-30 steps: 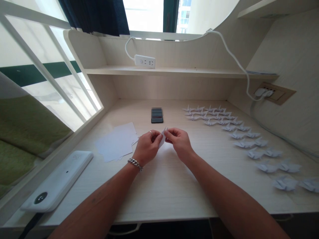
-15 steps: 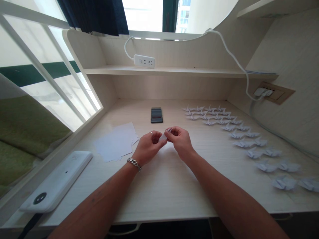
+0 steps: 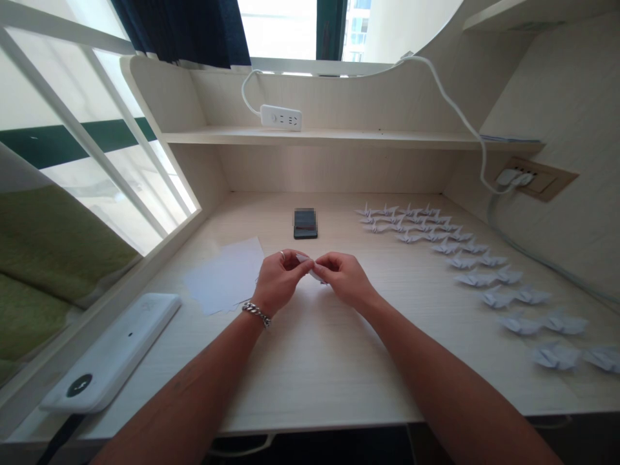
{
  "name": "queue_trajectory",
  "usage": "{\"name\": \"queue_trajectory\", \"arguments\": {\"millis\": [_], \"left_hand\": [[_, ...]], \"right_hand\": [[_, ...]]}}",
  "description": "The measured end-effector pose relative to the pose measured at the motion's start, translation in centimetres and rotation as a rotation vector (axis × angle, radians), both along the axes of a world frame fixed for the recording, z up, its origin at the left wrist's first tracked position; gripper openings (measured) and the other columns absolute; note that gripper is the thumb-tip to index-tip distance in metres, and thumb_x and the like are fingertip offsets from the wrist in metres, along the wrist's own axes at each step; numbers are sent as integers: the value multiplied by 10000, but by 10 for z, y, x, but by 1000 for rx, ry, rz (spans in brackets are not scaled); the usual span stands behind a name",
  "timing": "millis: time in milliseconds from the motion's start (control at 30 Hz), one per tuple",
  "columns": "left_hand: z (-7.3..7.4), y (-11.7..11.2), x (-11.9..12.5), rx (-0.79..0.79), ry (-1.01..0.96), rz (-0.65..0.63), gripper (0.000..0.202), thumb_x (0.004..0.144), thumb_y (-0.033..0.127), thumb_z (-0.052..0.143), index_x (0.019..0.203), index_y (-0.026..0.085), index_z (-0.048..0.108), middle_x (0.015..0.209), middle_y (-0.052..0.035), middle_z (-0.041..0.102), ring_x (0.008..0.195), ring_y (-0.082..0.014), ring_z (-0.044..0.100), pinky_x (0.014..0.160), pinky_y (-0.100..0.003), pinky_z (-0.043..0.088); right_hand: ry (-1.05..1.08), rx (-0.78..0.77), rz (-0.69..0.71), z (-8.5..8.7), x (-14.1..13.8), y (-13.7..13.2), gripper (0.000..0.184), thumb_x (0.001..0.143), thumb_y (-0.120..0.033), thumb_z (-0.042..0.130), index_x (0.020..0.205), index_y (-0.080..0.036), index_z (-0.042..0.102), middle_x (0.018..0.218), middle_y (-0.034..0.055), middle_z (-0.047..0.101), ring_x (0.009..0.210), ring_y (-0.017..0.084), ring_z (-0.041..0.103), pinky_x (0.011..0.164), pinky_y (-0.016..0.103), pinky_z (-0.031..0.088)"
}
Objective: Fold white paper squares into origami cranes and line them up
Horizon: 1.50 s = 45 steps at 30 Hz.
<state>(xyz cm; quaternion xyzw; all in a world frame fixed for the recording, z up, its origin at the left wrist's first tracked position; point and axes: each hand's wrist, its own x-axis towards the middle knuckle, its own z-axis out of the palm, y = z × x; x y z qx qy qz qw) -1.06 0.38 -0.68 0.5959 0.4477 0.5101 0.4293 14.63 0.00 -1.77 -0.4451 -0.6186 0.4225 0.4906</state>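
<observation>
Between my two hands, above the middle of the desk, is a small piece of folded white paper (image 3: 317, 277). My left hand (image 3: 279, 279), with a ring and a chain bracelet, pinches its left end between thumb and fingers. On the other side my right hand (image 3: 345, 279) is closed on the paper too, thumb and index finger pressed together. My fingers cover much of the paper, so its full shape is hidden. A stack of white paper sheets (image 3: 223, 274) lies flat just left of my left hand. Folded paper cranes (image 3: 477, 278) stand in rows to the right.
A dark phone-like device (image 3: 305, 224) lies beyond my hands. At the left edge sits a long white device (image 3: 113, 352) with a dark cable. A power strip (image 3: 281, 118) rests on the shelf (image 3: 339, 137), and a white cord (image 3: 450, 103) runs to the wall socket (image 3: 540, 179).
The folded paper has turned and now slants down to the right. My left hand has shifted slightly left, and the grip of both hands on the paper has changed.
</observation>
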Motion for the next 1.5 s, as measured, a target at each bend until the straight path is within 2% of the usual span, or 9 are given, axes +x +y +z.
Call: {"name": "queue_trajectory", "arguments": {"millis": [167,300,400,500,600,833,1000,1233,1500], "left_hand": [[2,0,1,-31,-59,37,249,654,320,765,771,115,683,675,-45,692,608,-140,626,593,-261,511],[4,2,1,-18,-61,112,322,741,394,690,892,110,684,647,-29,671,575,-131,614,590,-272,528],[3,2,1,-52,-168,100,386,772,439,654,992,123,622,702,-32,687,619,-138,648,649,-301,550],[2,0,3,-64,-175,35,379,693,391,747,920,129,592,759,-52,703,689,-155,673,690,-308,549],[0,-2,5,-26,-124,-29,350,616,312,810,835,127,607,784,-57,703,728,-159,670,722,-301,539],[0,-1,4,-39,-147,-4,274,632,268,790,801,119,634,744,-37,689,671,-134,641,692,-286,523],[1,-1,3,-53,-134,-12,249,629,258,781,782,119,643,732,-38,690,646,-132,631,664,-284,515],[1,-1,3,-48,-126,-46,231,641,255,773,784,119,652,722,-38,690,639,-128,623,646,-272,506],[2,-3,2,-40,-104,-97,204,649,247,768,775,125,664,726,-34,690,652,-127,623,643,-263,495]], "right_hand": [[-33,-28,52,-2,-1,1,181,718,-336,656,669,-162,662,626,3,623,580,124,521,541,246,394],[134,-134,91,-2,-5,2,182,664,-334,700,669,-156,660,603,-5,609,542,110,503,523,247,393],[268,-208,11,2,-6,1,240,614,-371,742,676,-152,665,609,2,624,547,118,529,533,263,427],[358,-225,-73,6,-5,0,284,588,-390,770,714,-152,683,657,23,662,598,141,581,564,283,474],[381,-204,-94,7,-4,0,287,591,-392,778,732,-156,696,665,27,676,612,146,600,582,289,496],[328,-123,-58,4,-6,-2,299,641,-341,753,875,-170,680,737,30,698,675,166,639,604,300,519],[316,-87,-107,5,-5,-2,246,608,-312,767,764,-169,640,704,8,669,648,154,622,573,282,517],[349,-180,-87,8,-3,-2,283,562,-293,788,785,-160,676,721,19,690,662,152,629,587,276,512],[346,-270,19,14,5,-3,279,532,-287,808,754,-161,695,717,15,687,655,147,628,626,293,506]]}}
